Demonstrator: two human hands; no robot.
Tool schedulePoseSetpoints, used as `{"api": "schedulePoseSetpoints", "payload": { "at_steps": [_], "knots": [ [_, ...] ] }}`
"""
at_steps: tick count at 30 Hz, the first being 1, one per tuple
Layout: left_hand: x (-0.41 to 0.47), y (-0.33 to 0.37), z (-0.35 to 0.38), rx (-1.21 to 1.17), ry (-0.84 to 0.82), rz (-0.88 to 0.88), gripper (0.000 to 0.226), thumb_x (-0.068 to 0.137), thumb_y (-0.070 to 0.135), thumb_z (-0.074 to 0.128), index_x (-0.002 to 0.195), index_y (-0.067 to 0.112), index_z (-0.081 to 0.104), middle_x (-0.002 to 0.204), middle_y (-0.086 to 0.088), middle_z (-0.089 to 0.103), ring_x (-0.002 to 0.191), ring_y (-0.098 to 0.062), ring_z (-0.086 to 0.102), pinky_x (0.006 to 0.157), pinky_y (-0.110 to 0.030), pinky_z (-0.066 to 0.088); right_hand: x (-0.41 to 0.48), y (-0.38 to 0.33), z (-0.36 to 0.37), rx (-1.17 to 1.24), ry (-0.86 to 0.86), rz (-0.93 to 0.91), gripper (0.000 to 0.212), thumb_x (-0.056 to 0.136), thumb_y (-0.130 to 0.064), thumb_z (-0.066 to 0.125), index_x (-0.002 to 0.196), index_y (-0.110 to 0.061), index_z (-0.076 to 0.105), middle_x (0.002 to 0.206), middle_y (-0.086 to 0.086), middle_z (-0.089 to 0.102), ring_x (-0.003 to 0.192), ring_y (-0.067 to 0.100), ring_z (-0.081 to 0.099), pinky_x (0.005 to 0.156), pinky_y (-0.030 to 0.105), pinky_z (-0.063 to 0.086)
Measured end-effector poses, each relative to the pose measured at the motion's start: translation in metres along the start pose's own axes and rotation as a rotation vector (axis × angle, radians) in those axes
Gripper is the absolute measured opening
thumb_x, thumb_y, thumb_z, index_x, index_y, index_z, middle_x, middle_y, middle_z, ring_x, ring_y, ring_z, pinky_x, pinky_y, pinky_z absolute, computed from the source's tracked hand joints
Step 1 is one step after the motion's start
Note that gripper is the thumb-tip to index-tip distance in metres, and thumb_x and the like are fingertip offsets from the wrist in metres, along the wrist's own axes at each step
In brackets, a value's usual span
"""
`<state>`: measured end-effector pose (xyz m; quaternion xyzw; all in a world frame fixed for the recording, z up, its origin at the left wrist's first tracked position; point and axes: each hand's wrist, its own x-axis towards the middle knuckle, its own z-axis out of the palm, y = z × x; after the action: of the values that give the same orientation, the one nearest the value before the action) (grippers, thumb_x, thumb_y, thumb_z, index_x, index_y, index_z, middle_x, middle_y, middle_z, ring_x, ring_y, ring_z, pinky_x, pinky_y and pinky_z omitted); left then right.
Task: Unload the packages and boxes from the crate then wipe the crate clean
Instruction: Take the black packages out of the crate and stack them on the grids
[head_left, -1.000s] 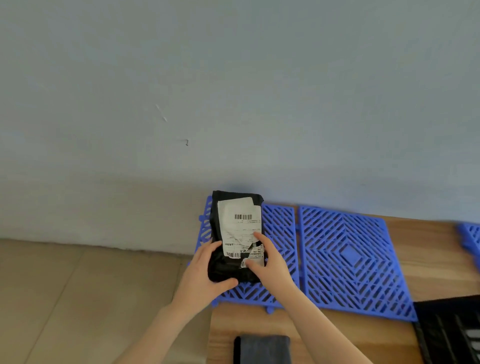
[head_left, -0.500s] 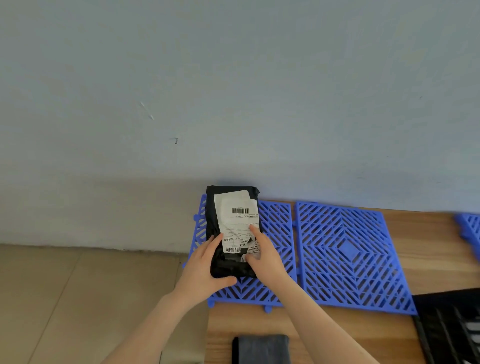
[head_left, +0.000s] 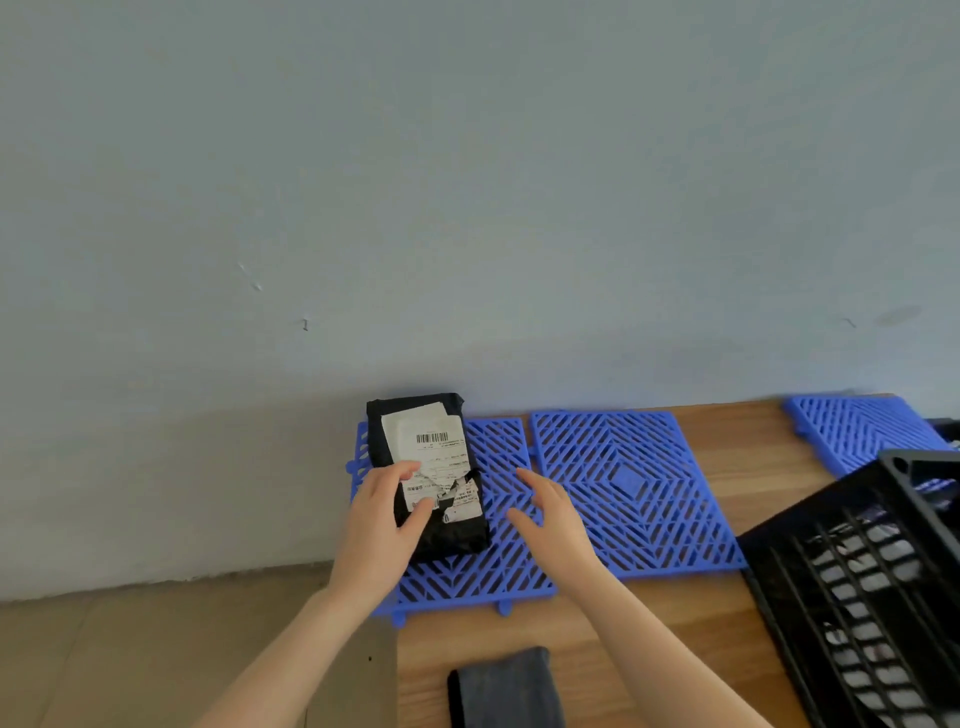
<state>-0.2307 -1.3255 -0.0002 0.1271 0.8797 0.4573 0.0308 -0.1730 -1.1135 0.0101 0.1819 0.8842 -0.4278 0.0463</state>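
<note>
Has pulled the right grip (head_left: 540, 512) off the package (head_left: 434, 457) since a second ago. Holds it now just to the right, above the left mat (head_left: 498, 571), fingers spread apart and clasping nothing. Rests the left grip (head_left: 382, 519) on the package's near left part, fingers and thumb laid loosely over the torn white label, curled round nothing. Takes in more of the crate (head_left: 857, 561) at the right edge than before.

Leaves the package flat on the far left part of that mat, black wrap with the barcode label up, far end close by the wall (head_left: 467, 208). Has a second blue mat (head_left: 649, 493) just beside the first on the table (head_left: 675, 629), and a third (head_left: 857, 431) at the far right, partly behind the crate. Can make out pale shapes through the crate's black slats, too dim to name. Has a folded grey cloth (head_left: 509, 686) at the near table edge, between the two forearms
</note>
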Motion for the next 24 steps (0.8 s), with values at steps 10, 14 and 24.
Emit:
{"api": "schedulePoseSetpoints", "payload": {
  "at_steps": [10, 14, 24],
  "knots": [
    [-0.032, 0.131, 0.055, -0.092, -0.132, 0.272, 0.034, 0.091, 0.031, 0.065, 0.123, 0.035, 0.053, 0.107, 0.021, 0.060, 0.102, 0.008, 0.056, 0.089, -0.026, 0.050, -0.078, 0.007, -0.127, -0.010, 0.227, -0.076, 0.042, 0.097, -0.029, 0.057, 0.138, -0.030, 0.046, 0.140, -0.008, 0.043, 0.127, 0.010, 0.047, 0.099, 0.026, 0.043],
    [-0.054, 0.218, 0.090, -0.186, -0.150, 0.352, 0.030, 0.091, 0.027, 0.065, 0.119, 0.032, 0.056, 0.104, 0.017, 0.064, 0.102, 0.002, 0.059, 0.089, -0.029, 0.050, -0.123, 0.018, -0.217, -0.006, 0.388, -0.165, 0.037, 0.097, -0.026, 0.056, 0.134, -0.027, 0.052, 0.133, -0.007, 0.049, 0.120, 0.009, 0.050, 0.098, 0.028, 0.044],
    [-0.137, 0.387, 0.245, -0.240, -0.396, 0.525, 0.039, 0.087, 0.031, 0.070, 0.120, 0.042, 0.052, 0.108, 0.018, 0.060, 0.099, 0.005, 0.056, 0.081, -0.016, 0.046, -0.252, 0.144, -0.395, -0.102, 0.677, -0.064, 0.038, 0.094, -0.024, 0.060, 0.131, -0.028, 0.055, 0.128, -0.011, 0.050, 0.112, 0.004, 0.048, 0.082, 0.012, 0.035]
  ]
}}
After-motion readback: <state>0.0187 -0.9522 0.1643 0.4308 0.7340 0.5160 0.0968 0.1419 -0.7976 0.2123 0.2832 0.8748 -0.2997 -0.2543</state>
